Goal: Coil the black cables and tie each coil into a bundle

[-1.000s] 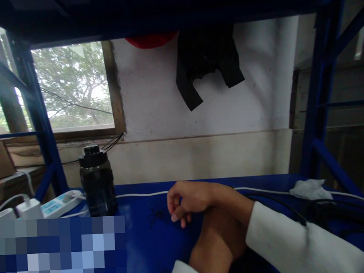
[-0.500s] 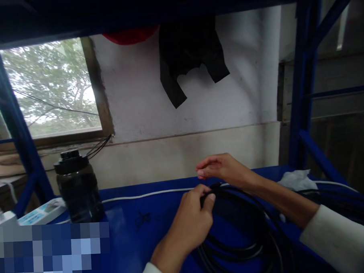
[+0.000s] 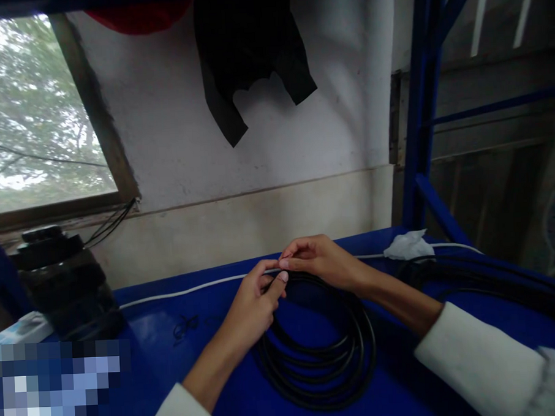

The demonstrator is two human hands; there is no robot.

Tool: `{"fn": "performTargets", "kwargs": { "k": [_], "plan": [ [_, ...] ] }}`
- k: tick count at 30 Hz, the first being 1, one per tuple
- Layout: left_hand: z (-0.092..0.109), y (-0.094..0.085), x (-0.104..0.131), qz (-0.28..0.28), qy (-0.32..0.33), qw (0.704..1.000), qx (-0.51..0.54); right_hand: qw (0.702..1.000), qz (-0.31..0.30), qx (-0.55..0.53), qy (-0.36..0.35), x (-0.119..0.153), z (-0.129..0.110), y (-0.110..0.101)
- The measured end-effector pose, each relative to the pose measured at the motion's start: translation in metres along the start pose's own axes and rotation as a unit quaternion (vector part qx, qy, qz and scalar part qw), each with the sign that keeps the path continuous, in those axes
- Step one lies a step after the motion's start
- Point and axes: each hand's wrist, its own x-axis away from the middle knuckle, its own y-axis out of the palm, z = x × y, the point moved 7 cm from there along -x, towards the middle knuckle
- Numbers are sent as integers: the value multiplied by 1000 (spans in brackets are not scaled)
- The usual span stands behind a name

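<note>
My left hand [image 3: 257, 307] curls thumb and fingers around the top of a coil of black cable [image 3: 358, 318], which sits low and centre on a blue tabletop [image 3: 161, 385]. My right hand [image 3: 323, 261] meets it there, thumb and fingertips drawn together just beside the left thumb; from my remote seat I can't make out whether they pinch anything. Handling this well, I judge, calls for a firm left hold that gathers every strand at one point, light right fingertips, and wrists low enough that the loops stay round and flat. A slack left hold could let the springy loops fan apart.

A white cable [image 3: 180, 294] runs along the tabletop's far edge, passing behind the hands to a crumpled white wrapper [image 3: 408, 245] at right, near a pile of black cable [image 3: 446, 280]. Small dark ties [image 3: 186, 325] lie at left, short of a dark bottle [image 3: 69, 284] and a power strip [image 3: 23, 332]. Beyond, a black garment [image 3: 251, 37] hangs against a two-tone wall [image 3: 302, 139], between a window [image 3: 34, 120] onto trees and a blue metal post [image 3: 420, 116].
</note>
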Motion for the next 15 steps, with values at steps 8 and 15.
{"fn": "performTargets", "kwargs": {
  "k": [8,15],
  "plan": [
    [4,-2,0,18,10,1000,5,993,37,59,-92,-1,-11,-1],
    [-2,-2,0,7,-9,1000,13,993,80,16,-81,-2,-4,-9]
  ]
}}
